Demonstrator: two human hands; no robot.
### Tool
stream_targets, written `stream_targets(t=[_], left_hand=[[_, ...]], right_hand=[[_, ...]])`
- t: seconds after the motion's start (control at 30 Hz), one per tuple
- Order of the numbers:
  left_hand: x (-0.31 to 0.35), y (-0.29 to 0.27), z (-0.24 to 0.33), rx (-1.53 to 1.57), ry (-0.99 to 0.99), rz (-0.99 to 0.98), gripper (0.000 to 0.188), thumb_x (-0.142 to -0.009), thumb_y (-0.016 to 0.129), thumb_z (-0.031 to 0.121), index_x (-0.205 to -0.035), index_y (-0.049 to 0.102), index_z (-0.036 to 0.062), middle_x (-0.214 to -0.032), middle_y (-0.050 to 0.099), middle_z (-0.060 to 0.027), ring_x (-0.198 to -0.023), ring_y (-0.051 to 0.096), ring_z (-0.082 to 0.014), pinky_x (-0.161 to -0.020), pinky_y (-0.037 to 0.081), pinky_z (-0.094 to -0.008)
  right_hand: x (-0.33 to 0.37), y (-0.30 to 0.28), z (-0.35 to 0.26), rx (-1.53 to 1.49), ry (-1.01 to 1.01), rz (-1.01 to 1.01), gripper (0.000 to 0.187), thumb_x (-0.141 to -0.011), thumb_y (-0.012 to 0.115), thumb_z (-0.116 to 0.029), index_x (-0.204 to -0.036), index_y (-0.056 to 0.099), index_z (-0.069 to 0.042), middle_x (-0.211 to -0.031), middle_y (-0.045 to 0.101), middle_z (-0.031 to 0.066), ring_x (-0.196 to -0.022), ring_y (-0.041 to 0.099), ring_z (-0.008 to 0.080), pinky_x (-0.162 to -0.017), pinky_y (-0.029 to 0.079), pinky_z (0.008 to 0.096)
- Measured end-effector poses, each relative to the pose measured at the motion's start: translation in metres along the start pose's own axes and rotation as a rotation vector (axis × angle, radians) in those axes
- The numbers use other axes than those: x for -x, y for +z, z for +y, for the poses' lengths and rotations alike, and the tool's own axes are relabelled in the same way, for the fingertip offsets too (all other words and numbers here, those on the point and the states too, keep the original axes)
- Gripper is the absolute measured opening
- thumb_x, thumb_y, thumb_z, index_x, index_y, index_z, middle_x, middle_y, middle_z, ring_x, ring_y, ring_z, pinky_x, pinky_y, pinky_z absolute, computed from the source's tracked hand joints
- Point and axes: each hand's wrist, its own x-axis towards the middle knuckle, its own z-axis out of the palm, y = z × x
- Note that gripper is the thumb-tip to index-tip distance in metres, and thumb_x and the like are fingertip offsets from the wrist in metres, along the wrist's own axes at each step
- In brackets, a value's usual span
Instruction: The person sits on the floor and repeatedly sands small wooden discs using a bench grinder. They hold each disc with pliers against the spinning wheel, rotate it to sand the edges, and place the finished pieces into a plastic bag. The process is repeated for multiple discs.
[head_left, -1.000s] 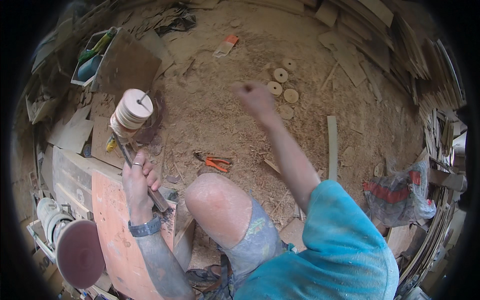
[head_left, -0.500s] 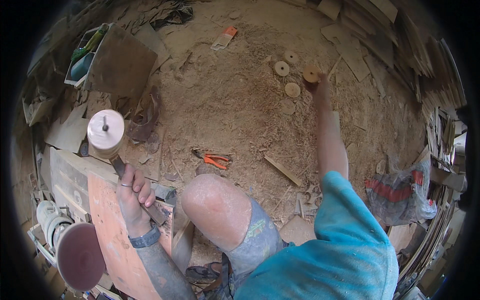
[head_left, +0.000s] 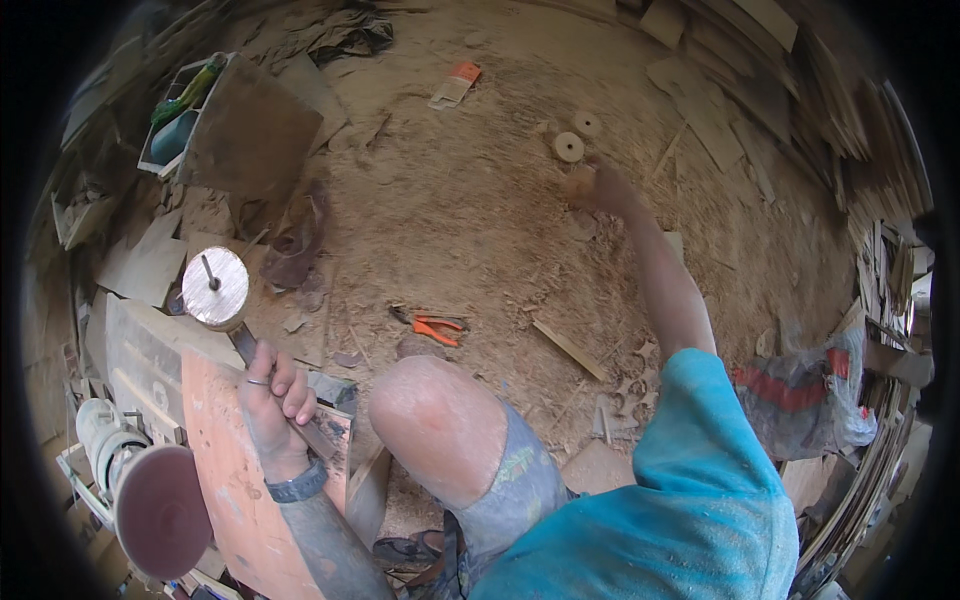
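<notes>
My left hand (head_left: 277, 395) is wrapped round a flat metal bar (head_left: 244, 343). At the bar's far end is a round stack of pale wooden discs (head_left: 215, 288) with a thin rod standing out of its centre. My right hand (head_left: 608, 190) reaches far forward, low over the floor, closed at the edge of a wooden disc (head_left: 578, 186). Motion blurs this disc and the fingers. Just beyond it two more discs with centre holes lie on the floor: a nearer disc (head_left: 568, 147) and a farther disc (head_left: 587, 123).
A sanding disc machine (head_left: 162, 512) stands at the lower left, beside a wooden bench (head_left: 228, 455). Orange-handled pliers (head_left: 432, 328) lie on the shavings-covered floor. A wooden box (head_left: 240, 125) is at the upper left. Board stacks (head_left: 830, 90) and a plastic bag (head_left: 800, 390) line the right.
My right hand has swung left and slightly nearer with its wooden disc, over where another disc lay. The stack in my left hand sits a little lower in view, its top now sharper.
</notes>
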Motion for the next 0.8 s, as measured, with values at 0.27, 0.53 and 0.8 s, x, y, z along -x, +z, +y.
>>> stream_targets(t=[0.27,0.53,0.8], left_hand=[[0.005,0.002,0.003,-0.010,-0.005,0.035,0.032,-0.103,0.050,0.030,-0.076,0.037,0.0174,-0.060,0.032,0.0059,-0.040,0.031,-0.0040,-0.031,0.030,-0.0203],[0.008,0.002,0.003,-0.023,0.008,0.032,0.029,-0.102,0.052,0.029,-0.079,0.039,0.0161,-0.060,0.033,0.0059,-0.040,0.032,-0.0043,-0.032,0.032,-0.0211],[0.008,0.005,0.000,-0.034,-0.022,0.083,0.028,-0.103,0.050,0.029,-0.080,0.040,0.0163,-0.061,0.033,0.0061,-0.040,0.032,-0.0034,-0.031,0.031,-0.0194]], right_hand=[[-0.062,0.016,-0.013,-0.100,0.023,0.671,0.060,-0.091,0.063,-0.034,-0.136,0.040,0.001,-0.139,0.043,0.0243,-0.127,0.047,0.0371,-0.101,0.044,0.0455],[-0.042,0.029,-0.027,-0.347,0.048,0.399,0.052,-0.089,0.068,-0.041,-0.119,0.052,-0.002,-0.138,0.046,0.0219,-0.131,0.045,0.0340,-0.103,0.043,0.0456],[-0.050,0.042,-0.032,-0.071,-0.160,0.282,0.070,-0.089,0.069,-0.041,-0.142,0.041,-0.005,-0.138,0.048,0.0245,-0.126,0.051,0.0369,-0.098,0.049,0.0470]])
